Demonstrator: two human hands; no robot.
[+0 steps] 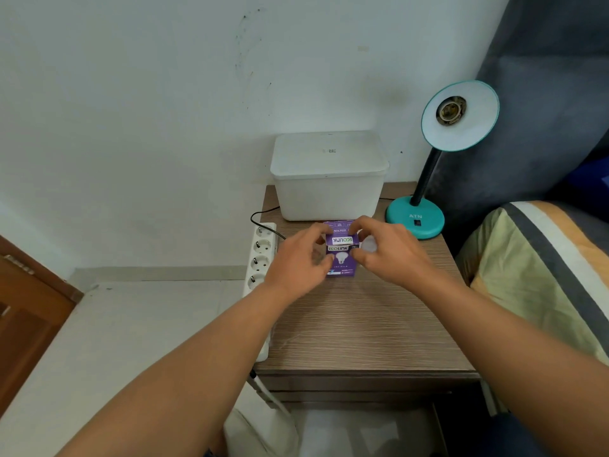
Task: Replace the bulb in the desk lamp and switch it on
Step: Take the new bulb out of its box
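Note:
A purple bulb box (342, 255) stands on the wooden bedside table (362, 324). My left hand (300, 258) grips its left side. My right hand (385, 252) pinches the box's top flap with thumb and forefinger. A white bulb (369, 244) shows just right of the box, tucked under my right palm; whether the hand holds it I cannot tell. The teal desk lamp (416, 217) stands at the table's back right, its shade (468, 127) tilted toward me with an empty socket (450, 110). A black switch sits on the lamp base.
A white lidded plastic bin (329, 179) stands at the back of the table. A white power strip (262, 255) lies along the table's left edge with a black cord plugged in. A bed with a striped pillow (540, 275) is on the right.

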